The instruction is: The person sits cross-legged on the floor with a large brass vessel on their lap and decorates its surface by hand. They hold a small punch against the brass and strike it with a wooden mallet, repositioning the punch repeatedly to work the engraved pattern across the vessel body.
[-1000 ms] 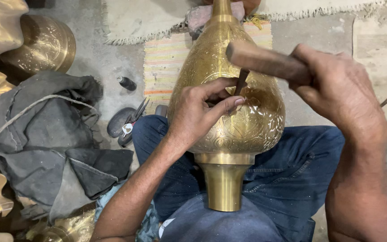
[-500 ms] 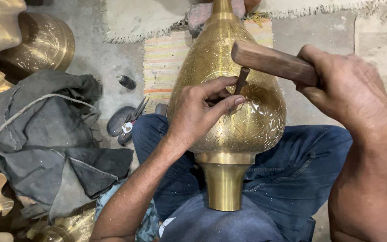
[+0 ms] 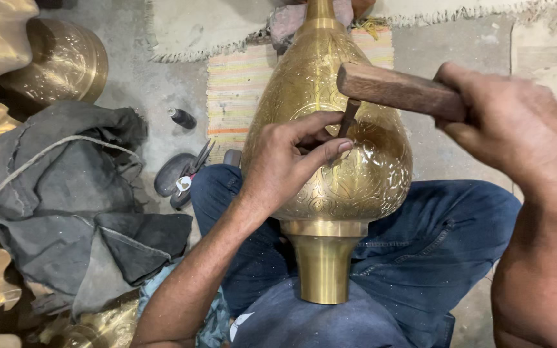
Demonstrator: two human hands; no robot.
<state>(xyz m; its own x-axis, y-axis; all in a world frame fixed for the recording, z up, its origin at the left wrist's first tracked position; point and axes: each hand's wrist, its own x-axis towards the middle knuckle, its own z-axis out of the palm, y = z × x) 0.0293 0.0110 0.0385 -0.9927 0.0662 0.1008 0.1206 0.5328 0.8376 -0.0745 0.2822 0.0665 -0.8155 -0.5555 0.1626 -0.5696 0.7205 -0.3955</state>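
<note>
Brass vase (image 3: 330, 161), centre frame across the lap, looks heavy, rigid and slippery, left hand (image 3: 285, 164) fingers pinching a chisel (image 3: 348, 117), right hand (image 3: 517, 129) gripping a wooden mallet (image 3: 398, 90).

Engraving a brass vase held across the lap

The left hand (image 3: 285, 164) pinches a thin metal chisel (image 3: 347, 119) between thumb and fingertips, its tip set against the engraved brass vase (image 3: 356, 187). Directly above the pinch, the wooden mallet (image 3: 398, 90) meets the chisel's upper end; the right hand (image 3: 510, 132) is clenched around the mallet's other end. Below the grip, the vase's plain foot (image 3: 323, 267) lies between blue-jeaned legs (image 3: 446, 232). Left of the grip: pliers (image 3: 191, 171), grey cloth (image 3: 72, 200).
</note>
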